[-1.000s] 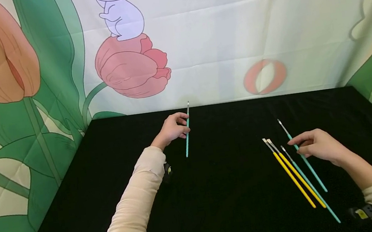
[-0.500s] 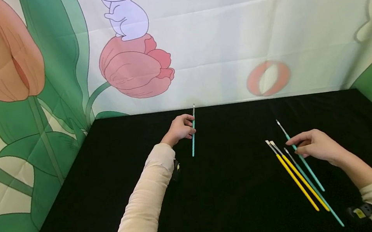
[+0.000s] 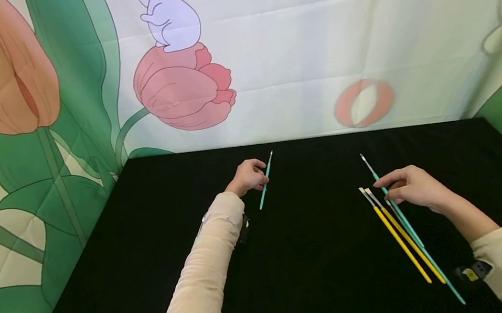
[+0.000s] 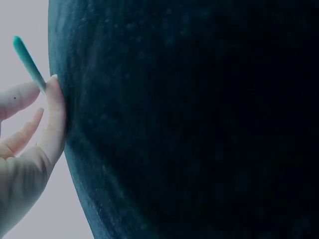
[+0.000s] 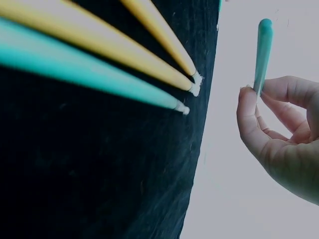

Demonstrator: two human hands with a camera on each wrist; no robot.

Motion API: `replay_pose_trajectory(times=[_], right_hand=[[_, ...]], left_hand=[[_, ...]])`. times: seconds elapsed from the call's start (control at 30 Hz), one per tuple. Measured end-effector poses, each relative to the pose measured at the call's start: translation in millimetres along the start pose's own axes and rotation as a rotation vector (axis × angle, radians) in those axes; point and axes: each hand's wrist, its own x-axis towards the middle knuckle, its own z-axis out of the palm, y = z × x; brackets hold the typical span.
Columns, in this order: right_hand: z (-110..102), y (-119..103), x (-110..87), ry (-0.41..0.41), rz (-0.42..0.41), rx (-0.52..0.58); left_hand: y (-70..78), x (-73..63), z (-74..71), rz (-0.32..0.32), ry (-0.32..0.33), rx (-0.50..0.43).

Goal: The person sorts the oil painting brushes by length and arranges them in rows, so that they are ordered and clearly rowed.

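In the head view, the left hand sits near the middle of the frame and pinches a teal brush that leans, bristle end up. The right hand, right of centre, pinches another teal brush. Below it, at lower right, two yellow brushes and a lying teal brush rest on the black cloth. So two of five brushes are in hand and three lie down; neither held one looks set down, as far as I can judge. The right one overlaps the lying teal one here. The cloth's far edge meets the backdrop just above the left brush's tip, leaving little room that way; between the hands, a wide stretch of cloth gives room sideways.

In the left wrist view, fingertips at the left edge hold the brush's handle end, narrowly; cloth fills the centre and right.

In the right wrist view, thumb and finger hold the handle at upper right, visibly apart from the three lying brushes at upper left, whose bristles point towards the cloth's edge.
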Motion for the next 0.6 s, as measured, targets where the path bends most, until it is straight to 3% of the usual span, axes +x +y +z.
replay_pose_trajectory(times=[0.37,0.5,0.6], right_hand=[[10,-14,21.3,-0.001,-0.023,0.042],[15,-16,29.6,-0.009,-0.023,0.078],[19,-16,34.7,-0.014,-0.024,0.092]], left_hand=[[0.4,-1.2,10.5,0.020,0.024,0.046],[0.9,-3.0,9.0,0.012,-0.002,0.019],[2.0,-4.1,7.1,0.008,-0.051,0.056]])
